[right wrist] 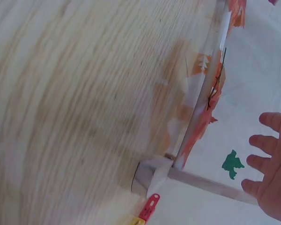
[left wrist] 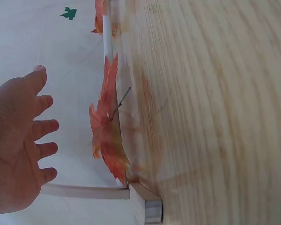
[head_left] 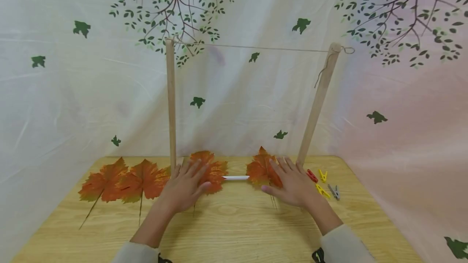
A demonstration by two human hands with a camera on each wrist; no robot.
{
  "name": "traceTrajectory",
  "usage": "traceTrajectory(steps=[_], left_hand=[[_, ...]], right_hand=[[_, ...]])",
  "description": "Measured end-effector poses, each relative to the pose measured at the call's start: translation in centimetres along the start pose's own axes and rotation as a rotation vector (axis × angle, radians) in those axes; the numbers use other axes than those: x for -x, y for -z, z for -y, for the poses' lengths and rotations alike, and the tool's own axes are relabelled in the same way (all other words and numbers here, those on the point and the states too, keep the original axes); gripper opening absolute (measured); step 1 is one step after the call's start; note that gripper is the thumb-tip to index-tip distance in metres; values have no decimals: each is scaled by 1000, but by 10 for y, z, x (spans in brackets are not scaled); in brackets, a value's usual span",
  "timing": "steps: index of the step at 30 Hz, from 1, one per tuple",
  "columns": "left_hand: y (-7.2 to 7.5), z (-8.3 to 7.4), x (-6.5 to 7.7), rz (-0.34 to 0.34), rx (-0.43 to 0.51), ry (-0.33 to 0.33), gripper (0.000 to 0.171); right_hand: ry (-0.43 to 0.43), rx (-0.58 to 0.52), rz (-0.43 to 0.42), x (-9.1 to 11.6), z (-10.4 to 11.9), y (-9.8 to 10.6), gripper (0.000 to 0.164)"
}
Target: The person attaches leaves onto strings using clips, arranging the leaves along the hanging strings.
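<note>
My left hand [head_left: 187, 186] is held with fingers straight over an orange maple leaf [head_left: 215, 175]. In the left wrist view a gap shows between that hand [left wrist: 18, 140] and the leaf [left wrist: 105, 126], which leans on a white bar [left wrist: 107, 40]. Likewise, my right hand [head_left: 292, 184] has its fingers spread over a second maple leaf [head_left: 260, 169], and the right wrist view shows it [right wrist: 276, 164] apart from the leaf. Neither hand holds anything. The white bar [head_left: 235, 178] runs low between two wooden posts, partly hidden behind the leaves.
Two more maple leaves [head_left: 104, 182] lie overlapping at the table's left. Right of my right hand are a red clothespin [head_left: 312, 175], yellow clothespins [head_left: 323, 175] and a grey one [head_left: 334, 192]. A string [head_left: 252, 47] spans the left post [head_left: 171, 100] and right post [head_left: 319, 102].
</note>
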State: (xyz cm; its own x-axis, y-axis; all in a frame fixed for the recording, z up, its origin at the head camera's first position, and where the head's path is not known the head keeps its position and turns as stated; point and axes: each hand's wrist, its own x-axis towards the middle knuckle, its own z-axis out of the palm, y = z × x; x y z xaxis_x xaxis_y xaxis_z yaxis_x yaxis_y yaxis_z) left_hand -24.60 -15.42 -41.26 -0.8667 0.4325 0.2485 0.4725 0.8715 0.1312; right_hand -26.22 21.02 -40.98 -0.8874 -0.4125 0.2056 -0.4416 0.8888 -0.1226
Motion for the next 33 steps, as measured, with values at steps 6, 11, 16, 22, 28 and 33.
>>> traceTrajectory(steps=[6,11,16,22,28,33], left_hand=[[-3,-9,-13,40,25,-70,62],[-5,-18,-26,64,21,-140,57],[-10,-27,-40,77,-7,-200,57],[-17,-40,-55,115,-61,-257,57],[-22,-57,-70,161,-88,-287,57],[-25,-73,-81,192,-113,-304,57]], right_hand=[[95,-35,-25,9,-9,10,84],[159,-23,-54,19,-18,20,71],[170,43,-82,30,-32,31,60],[154,89,-98,45,-57,34,54],[128,126,-100,58,-79,37,51],[90,134,-86,66,-96,36,53]])
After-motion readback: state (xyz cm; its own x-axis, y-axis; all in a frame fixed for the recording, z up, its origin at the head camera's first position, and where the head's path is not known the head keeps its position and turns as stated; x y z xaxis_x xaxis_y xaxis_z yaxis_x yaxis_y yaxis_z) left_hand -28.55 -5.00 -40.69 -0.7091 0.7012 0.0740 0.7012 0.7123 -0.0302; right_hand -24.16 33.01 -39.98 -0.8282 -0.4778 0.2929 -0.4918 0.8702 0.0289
